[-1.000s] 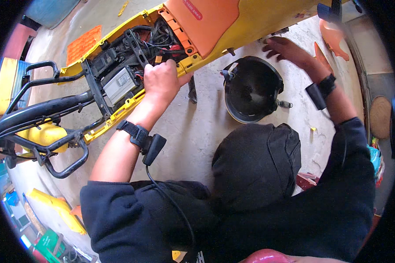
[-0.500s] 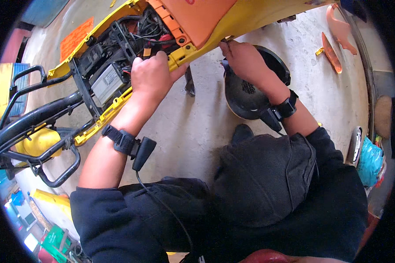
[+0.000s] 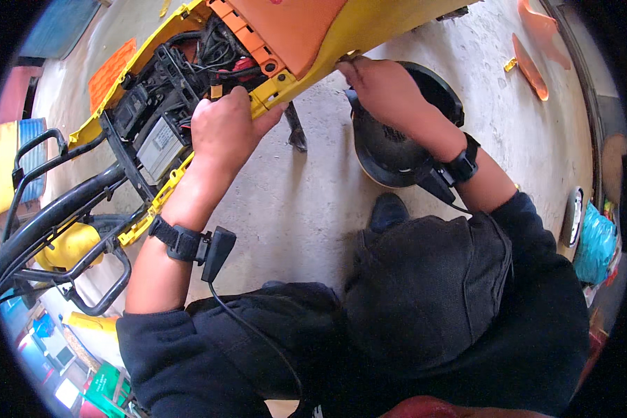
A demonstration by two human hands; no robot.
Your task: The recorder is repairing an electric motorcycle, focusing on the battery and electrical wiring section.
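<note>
A scooter with yellow side panels point(image 3: 386, 28) and an orange centre panel point(image 3: 285, 28) leans across the upper left, its inside exposed. My left hand point(image 3: 223, 129) is closed on the yellow panel's inner edge, thumb stretched along its outside. Just beyond its fingers are black wires point(image 3: 219, 45) and a small orange connector point(image 3: 216, 91). A pale grey box point(image 3: 160, 146) is set in the frame nearby. My right hand point(image 3: 390, 90) has its fingertips pinched at the panel's lower edge; what is between them is hidden. Below it, a round black tub point(image 3: 373, 143) rests on the floor.
Black tubular rails point(image 3: 63, 177) extend from the scooter at left. A dark stand point(image 3: 296, 129) reaches down beneath it. Loose orange panels lie on the floor point(image 3: 313, 209), one long piece point(image 3: 529, 67) at far right. A blue plastic bag point(image 3: 595, 244) sits by the right wall.
The scooter and both hands appear slightly farther left and up in the picture. Both hands keep their places on the yellow panel.
</note>
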